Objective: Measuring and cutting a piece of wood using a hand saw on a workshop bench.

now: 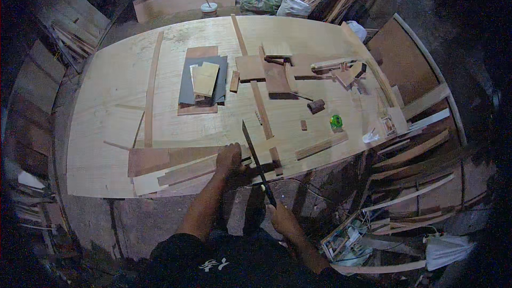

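Observation:
My right hand (280,218) grips the handle of a long, dark, narrow blade (254,157), perhaps a saw, angled across the near edge of the plywood worktop (101,128). Just left of the blade, my left hand (229,157) has its fingers closed on light wooden pieces (189,173) at that edge; which piece exactly is hard to make out. A wider reddish board (154,157) lies under and beside these pieces. A short brown strip (274,154) lies right of the blade.
Stacked panels (208,77), wood blocks (277,82), a dark mallet-like tool (316,106) and a green round object (336,121) lie on the worktop. Around it are timber offcuts (416,149), sacks (290,5), a white bucket (209,8) and a crate of tools (341,240) at lower right.

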